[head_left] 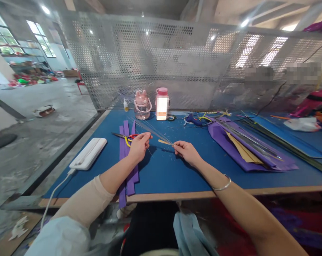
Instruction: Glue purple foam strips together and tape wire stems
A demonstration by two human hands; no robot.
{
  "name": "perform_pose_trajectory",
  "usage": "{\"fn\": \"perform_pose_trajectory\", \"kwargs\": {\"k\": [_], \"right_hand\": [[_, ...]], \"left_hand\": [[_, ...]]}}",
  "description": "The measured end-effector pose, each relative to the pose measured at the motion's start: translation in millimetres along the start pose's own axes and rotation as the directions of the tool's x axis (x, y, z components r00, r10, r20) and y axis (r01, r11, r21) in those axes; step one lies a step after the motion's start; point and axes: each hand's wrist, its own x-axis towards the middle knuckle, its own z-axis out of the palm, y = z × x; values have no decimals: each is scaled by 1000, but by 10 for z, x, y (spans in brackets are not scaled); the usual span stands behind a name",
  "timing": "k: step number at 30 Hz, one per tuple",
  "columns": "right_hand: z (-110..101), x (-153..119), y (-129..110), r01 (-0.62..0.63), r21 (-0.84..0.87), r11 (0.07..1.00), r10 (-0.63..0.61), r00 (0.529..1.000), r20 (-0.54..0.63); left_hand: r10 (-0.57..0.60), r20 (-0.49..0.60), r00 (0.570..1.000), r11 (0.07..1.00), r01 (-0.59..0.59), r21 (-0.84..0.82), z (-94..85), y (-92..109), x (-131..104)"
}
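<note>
a bundle of fine strands (161, 136) shows thin, pale and see-through, gathered tight at one end and fanning loosely into separate hair-like lines at the other. it is over the middle of the blue counter (161, 177), between the two hands and reaching beyond them. its long axis runs slantwise, from the gathered end at the right hand (187, 151) away and leftward to the spread tips, which point toward the far left part of the counter, near the pink bottle with ears (142, 106). the right hand's fingers are pinching the gathered end, with a short tan strip (165, 142) beside it, pointing left. the left hand (139, 146) is close to the strands, its thumb and forefinger brought together; whether a strand is caught between them cannot be told. scissors (127, 137) lie on purple strips (129, 167) just beside the left hand.
</note>
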Motion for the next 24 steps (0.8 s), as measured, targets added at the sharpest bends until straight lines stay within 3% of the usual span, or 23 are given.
{"fn": "perform_pose_trajectory", "kwargs": {"k": [6,15,24], "right_hand": [[-2,-1,17,23,-36,999,-23,1000,14],[19,-1,11,-16,60,998,15,1000,16],[-16,34,2,7,51,999,-2,995,-98]], "left_hand": [[11,10,1000,998,-12,60,-12,-29,2],[28,-28,999,991,-24,132,-74,-90,16],[9,-79,997,1000,-10,-6,-18,12,-11]]}}
